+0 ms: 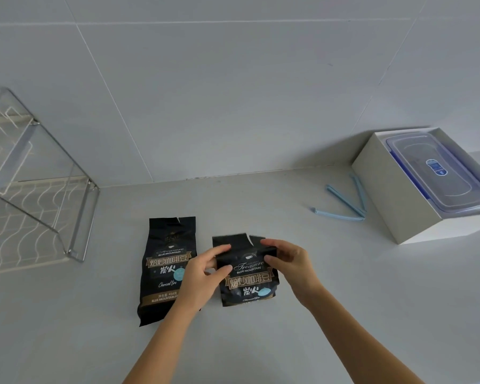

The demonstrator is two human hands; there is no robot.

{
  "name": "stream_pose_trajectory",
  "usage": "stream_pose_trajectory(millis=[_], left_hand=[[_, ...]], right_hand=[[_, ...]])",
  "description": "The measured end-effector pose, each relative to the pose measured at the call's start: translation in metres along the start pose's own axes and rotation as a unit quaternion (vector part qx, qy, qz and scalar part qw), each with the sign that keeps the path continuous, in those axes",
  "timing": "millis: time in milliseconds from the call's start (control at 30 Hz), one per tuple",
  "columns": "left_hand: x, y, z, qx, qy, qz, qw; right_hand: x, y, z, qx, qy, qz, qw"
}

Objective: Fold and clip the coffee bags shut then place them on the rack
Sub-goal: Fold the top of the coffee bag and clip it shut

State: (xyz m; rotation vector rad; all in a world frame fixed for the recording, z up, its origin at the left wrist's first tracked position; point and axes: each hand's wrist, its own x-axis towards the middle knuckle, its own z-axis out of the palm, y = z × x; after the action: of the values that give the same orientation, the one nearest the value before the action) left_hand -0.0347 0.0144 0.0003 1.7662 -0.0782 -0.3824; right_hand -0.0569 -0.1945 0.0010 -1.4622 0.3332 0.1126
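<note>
Two black coffee bags stand on the white counter. The right bag (247,275) is held upright near its torn top: my left hand (203,275) pinches its left edge and my right hand (291,261) grips its right edge. The left bag (164,261) stands alone beside my left wrist, its top torn open. Two light blue sealing clips (344,203) lie open on the counter to the right. A metal wire rack (39,200) stands at the far left.
A white box (399,200) holding a clear plastic container with a blue-trimmed lid (438,173) sits at the back right, just beyond the clips. A tiled wall rises behind the counter.
</note>
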Motion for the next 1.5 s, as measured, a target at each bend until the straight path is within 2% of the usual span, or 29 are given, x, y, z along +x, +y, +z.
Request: stream_pose_trajectory(millis=[167,300,400,467,567,700,767,900,1067,1300,1400,1500], left_hand=[[-0.003,-0.001,-0.005,0.078,0.019,0.014,0.997],[-0.006,-0.007,-0.003,0.135,0.032,0.042,0.989],[-0.005,-0.009,0.000,0.140,0.054,0.043,0.988],[-0.005,-0.011,0.001,0.138,0.021,0.027,0.990],[-0.010,-0.017,0.007,0.087,-0.055,-0.030,0.994],[-0.010,-0.023,0.012,0.040,-0.016,-0.045,0.998],[-0.009,-0.023,0.013,0.023,-0.015,-0.049,0.998],[-0.008,-0.021,0.014,0.012,-0.017,-0.036,0.999],[-0.007,-0.024,0.019,-0.024,-0.019,-0.046,0.998],[-0.004,-0.031,0.023,-0.058,-0.012,-0.084,0.995],[-0.002,-0.033,0.023,-0.077,-0.003,-0.104,0.992],[-0.002,-0.037,0.023,-0.080,0.000,-0.110,0.991]], right_hand=[[0.002,-0.005,-0.005,-0.124,-0.028,-0.028,0.991],[0.002,-0.006,-0.011,-0.176,-0.058,-0.023,0.982],[0.000,-0.002,-0.011,-0.196,-0.073,0.000,0.978],[-0.002,0.003,-0.008,-0.222,-0.073,0.009,0.972],[-0.002,0.006,-0.005,-0.253,-0.092,-0.007,0.963],[0.001,0.008,-0.007,-0.262,-0.088,0.007,0.961],[0.002,0.010,-0.008,-0.260,-0.074,0.019,0.963],[0.000,0.015,-0.004,-0.254,-0.047,-0.013,0.966],[-0.007,0.017,-0.003,-0.302,-0.033,-0.048,0.952],[-0.011,0.006,-0.003,-0.303,-0.031,-0.021,0.952],[-0.004,0.000,-0.003,-0.353,-0.051,-0.024,0.934],[0.006,-0.007,-0.012,-0.365,-0.115,-0.015,0.924]])
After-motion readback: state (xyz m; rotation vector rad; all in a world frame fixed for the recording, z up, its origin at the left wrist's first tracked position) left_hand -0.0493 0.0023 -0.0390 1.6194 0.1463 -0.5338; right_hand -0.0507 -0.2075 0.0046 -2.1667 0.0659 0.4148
